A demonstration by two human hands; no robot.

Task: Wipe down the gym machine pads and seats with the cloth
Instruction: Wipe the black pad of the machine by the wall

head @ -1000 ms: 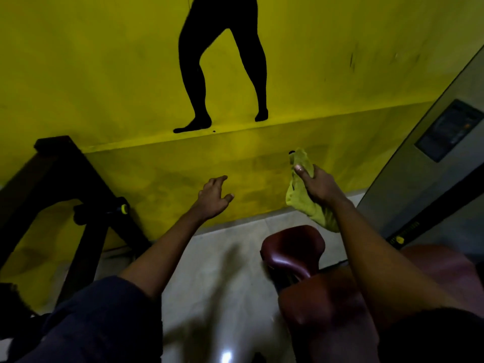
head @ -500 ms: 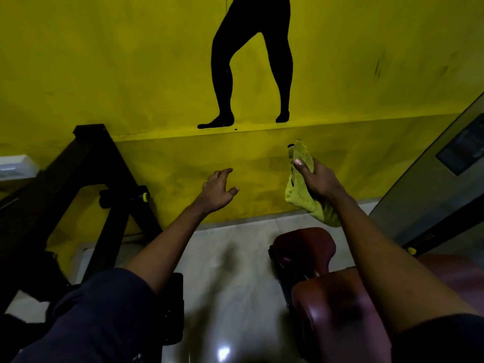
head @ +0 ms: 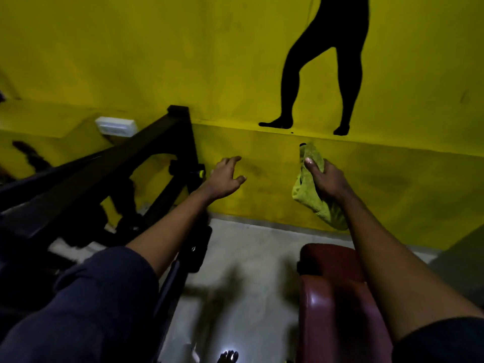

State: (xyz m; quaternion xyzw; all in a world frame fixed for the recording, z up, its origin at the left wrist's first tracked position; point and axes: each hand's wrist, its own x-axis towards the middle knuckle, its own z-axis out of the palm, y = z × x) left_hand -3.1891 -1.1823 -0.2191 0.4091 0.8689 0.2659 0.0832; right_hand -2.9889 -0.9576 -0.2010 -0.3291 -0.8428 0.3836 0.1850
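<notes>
A gym: maroon padded machine seat [head: 337, 305], black steel frame [head: 104, 174], athlete silhouette [head: 324, 64] on yellow wall [head: 157, 61].

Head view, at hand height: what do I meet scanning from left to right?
White wall box → black machine frame → left hand, fingers loosely spread, holding nothing → yellow-green cloth, gripped by the right hand.

Pale floor [head: 248, 258] (glossy, one glare spot) carries a black frame [head: 104, 176] at left and a maroon seat [head: 332, 310] at right, with bare toes [head: 229, 357] between them.
</notes>
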